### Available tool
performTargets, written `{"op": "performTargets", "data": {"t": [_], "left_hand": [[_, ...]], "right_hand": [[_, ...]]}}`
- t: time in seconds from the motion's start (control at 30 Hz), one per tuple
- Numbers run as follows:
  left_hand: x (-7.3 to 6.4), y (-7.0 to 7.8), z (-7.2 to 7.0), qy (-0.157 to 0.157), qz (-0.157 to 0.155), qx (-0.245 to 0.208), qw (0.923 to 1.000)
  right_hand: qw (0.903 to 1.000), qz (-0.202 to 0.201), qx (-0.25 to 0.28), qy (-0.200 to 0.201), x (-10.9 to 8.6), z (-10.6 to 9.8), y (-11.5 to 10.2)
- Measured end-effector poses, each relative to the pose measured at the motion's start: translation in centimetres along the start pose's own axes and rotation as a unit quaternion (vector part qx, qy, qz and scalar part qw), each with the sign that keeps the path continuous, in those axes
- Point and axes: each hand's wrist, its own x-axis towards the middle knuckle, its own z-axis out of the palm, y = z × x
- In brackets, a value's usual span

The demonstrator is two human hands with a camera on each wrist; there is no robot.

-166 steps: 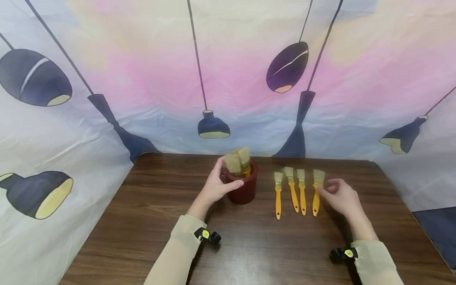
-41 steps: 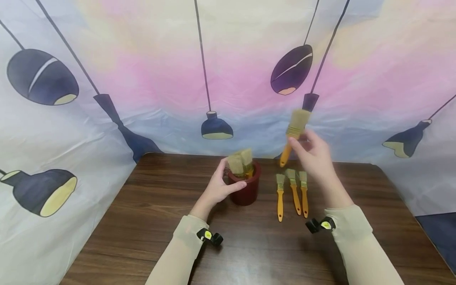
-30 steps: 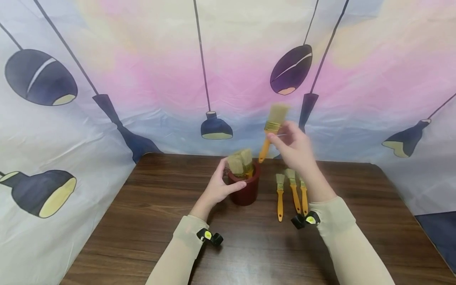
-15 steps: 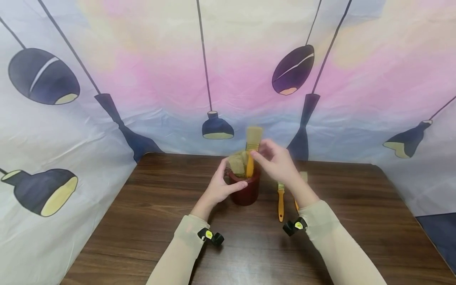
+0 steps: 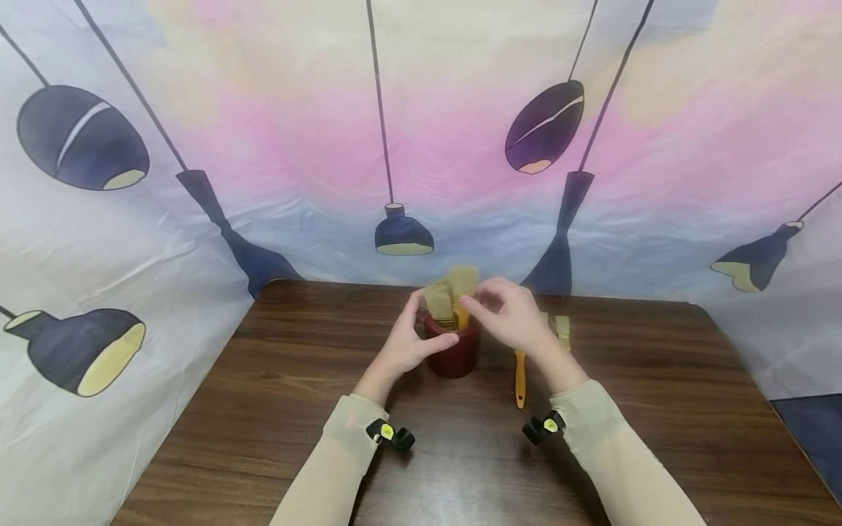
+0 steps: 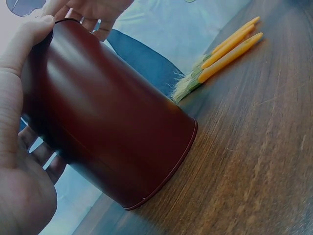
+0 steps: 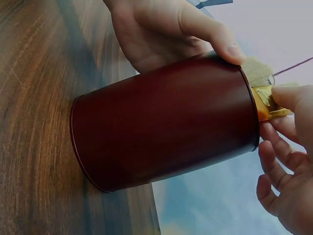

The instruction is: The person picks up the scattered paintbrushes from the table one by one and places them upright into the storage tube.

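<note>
A dark red cylindrical cup [image 5: 454,359] stands upright on the table, and my left hand [image 5: 404,343] grips it near the top, thumb at the rim. My right hand [image 5: 509,314] is at the cup's right side, pinching a paintbrush [image 5: 464,279] with a yellow handle and pale bristles. That brush is bristles up, its handle inside the cup. Other paintbrushes [image 5: 438,301] stand in the cup, bristles above the rim. Right of the cup, loose paintbrushes [image 6: 232,56] lie on the table; in the head view my right arm partly covers them.
The brown wood-grain table [image 5: 296,351] has its far edge just behind the cup. A cloth backdrop [image 5: 296,131] printed with hanging lamps rises behind it and at both sides. Each wrist wears a small black camera [image 5: 391,432].
My right hand has picked the rightmost paintbrush off the table, carried it left through the air, and lowered its handle into the cup. My left hand has stayed on the cup.
</note>
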Motion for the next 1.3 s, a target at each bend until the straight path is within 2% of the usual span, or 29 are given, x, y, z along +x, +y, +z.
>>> {"op": "performTargets", "data": {"t": [0.1,0.23,0.47,0.6,0.8,1.1,1.3], "left_hand": [[0.00,-0.01,-0.05,0.000,0.001,-0.002,1.0000],[0.04,-0.10,-0.10,-0.001,0.003,-0.005,1.0000],[0.05,0.06,-0.04,-0.001,0.006,-0.002,1.0000],[0.07,0.04,-0.05,-0.001,0.008,-0.004,1.0000],[0.15,-0.06,-0.07,0.001,0.006,-0.003,1.0000],[0.15,-0.12,-0.07,0.002,0.002,-0.003,1.0000],[0.06,0.07,-0.11,0.001,0.001,0.001,1.0000]], "right_hand": [[0.9999,0.009,0.000,-0.005,-0.04,-0.17,0.11],[0.9994,0.022,0.025,-0.008,-0.10,-0.36,-0.02],[0.9981,0.004,0.060,0.015,0.06,-0.35,-0.25],[0.9987,-0.004,0.048,0.018,0.15,-0.40,-0.39],[0.9998,-0.013,0.013,-0.007,0.06,-0.52,-0.41],[0.9995,-0.021,-0.004,-0.022,0.17,-0.65,-0.47],[0.9996,0.003,0.013,-0.025,0.09,-0.65,-0.56]]}}
